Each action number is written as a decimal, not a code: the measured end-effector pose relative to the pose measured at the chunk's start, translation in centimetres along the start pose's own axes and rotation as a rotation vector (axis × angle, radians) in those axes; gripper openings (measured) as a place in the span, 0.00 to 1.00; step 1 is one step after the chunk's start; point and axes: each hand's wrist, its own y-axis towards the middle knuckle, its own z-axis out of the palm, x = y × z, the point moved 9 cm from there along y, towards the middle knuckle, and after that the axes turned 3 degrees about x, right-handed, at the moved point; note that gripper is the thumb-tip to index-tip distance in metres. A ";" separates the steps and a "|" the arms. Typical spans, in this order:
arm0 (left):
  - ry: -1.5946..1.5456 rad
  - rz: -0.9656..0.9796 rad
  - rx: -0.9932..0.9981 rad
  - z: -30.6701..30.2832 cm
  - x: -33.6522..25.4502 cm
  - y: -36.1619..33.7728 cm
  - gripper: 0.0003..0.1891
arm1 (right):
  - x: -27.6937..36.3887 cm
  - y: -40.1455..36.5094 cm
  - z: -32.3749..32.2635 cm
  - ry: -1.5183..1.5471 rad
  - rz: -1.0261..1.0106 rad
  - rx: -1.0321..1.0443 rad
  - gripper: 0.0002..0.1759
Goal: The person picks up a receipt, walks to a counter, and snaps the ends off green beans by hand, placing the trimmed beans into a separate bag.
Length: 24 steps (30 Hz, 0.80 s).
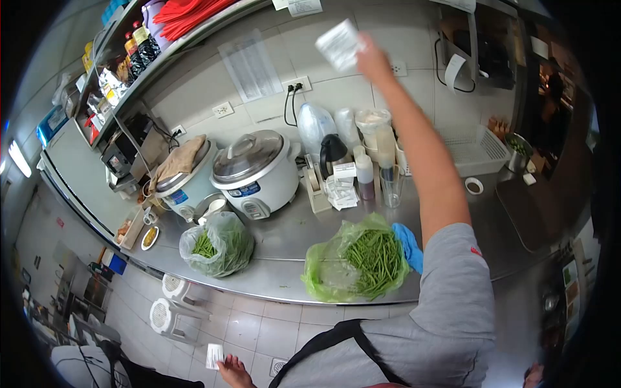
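Note:
My right arm stretches up to the tiled wall, and my right hand grips a white paper slip with printing too small to read. Low in the view, my left hand pinches a smaller white paper slip over the floor. Below my right arm, a green plastic bag lies open on the counter with green beans heaped in it. Beside it is a crumpled blue plastic piece. Another bag of green beans stands to the left. More paper slips lie by the bottles.
Two rice cookers stand at the back left of the steel counter. Squeeze bottles, a clear glass and a white rack line the wall. A loaded shelf hangs above. White stools stand on the floor.

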 end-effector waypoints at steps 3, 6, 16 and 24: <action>-0.049 -0.064 -0.146 -1.4 0.4 -1.9 0.25 | -0.2 4.0 -4.4 -0.077 -0.188 -0.324 0.28; -0.014 -0.088 -0.165 5.4 1.0 -6.0 0.29 | 4.2 6.0 -8.7 0.050 -0.210 -0.394 0.32; 0.228 -0.096 -0.090 13.0 3.1 -7.0 0.28 | -7.0 18.0 -5.6 -0.459 -0.344 -0.332 0.27; -0.067 0.107 -0.280 10.2 2.1 -8.9 0.15 | -9.0 23.5 -2.3 -0.649 -0.418 -0.058 0.25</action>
